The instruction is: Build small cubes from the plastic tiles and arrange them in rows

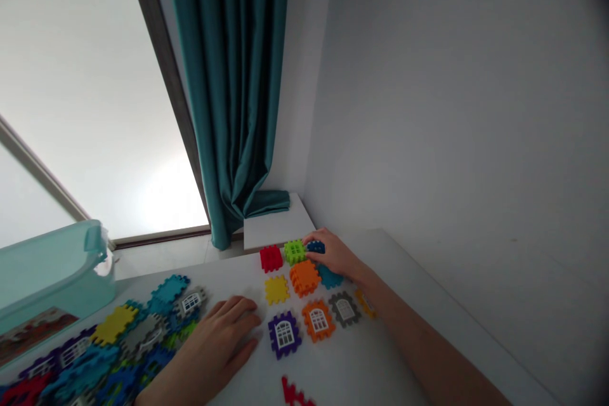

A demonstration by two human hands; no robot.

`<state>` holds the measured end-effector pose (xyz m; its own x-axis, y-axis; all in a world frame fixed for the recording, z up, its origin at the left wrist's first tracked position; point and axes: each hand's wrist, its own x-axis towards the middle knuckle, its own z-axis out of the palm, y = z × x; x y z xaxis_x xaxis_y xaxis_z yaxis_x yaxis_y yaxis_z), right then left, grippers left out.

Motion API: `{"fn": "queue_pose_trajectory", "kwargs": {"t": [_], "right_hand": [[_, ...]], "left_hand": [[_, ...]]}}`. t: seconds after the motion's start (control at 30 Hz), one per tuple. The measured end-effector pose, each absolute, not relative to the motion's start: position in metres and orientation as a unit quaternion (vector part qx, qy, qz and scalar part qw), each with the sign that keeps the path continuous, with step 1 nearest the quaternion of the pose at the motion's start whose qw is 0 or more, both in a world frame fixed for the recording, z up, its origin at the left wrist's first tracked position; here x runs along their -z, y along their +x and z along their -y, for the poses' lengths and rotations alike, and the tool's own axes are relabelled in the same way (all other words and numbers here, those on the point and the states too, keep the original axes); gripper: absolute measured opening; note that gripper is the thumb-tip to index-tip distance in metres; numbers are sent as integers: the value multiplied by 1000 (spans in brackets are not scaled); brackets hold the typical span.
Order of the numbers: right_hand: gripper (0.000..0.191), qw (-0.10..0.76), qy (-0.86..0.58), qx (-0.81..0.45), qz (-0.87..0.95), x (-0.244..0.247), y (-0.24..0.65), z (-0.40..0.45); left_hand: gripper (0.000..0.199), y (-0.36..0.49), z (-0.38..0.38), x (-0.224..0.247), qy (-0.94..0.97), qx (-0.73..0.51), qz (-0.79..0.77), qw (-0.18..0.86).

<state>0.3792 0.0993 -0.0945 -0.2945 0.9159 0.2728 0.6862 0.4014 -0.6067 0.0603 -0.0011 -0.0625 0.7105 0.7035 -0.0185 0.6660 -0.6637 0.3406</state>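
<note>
Well, the orange plastic block [304,278] sat mid-layout; just beyond it the right hand [337,255] reached over, fingers [314,240] curled onto a dark blue tile [317,247] beside a green block [295,252]; the hand hid most of that tile, so I could not tell whether it was gripped; left of the orange block, the left hand [212,344] lay open, holding nothing, on the white table [352,368]; farther left, a heap of interlocking tiles [85,355] ran out of frame, partly overlapped by a pale teal plastic bin [47,273]; below the orange block, a red tile [292,393] was cut off by the frame
</note>
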Motion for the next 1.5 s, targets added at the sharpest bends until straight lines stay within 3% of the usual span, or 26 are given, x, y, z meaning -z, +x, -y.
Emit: {"fn": "queue_pose_trajectory", "kwargs": {"t": [1.5], "right_hand": [[12,348,-470,-188,789,82,371,-88]], "left_hand": [[25,59,4,60,914,-68,-372,150]]}}
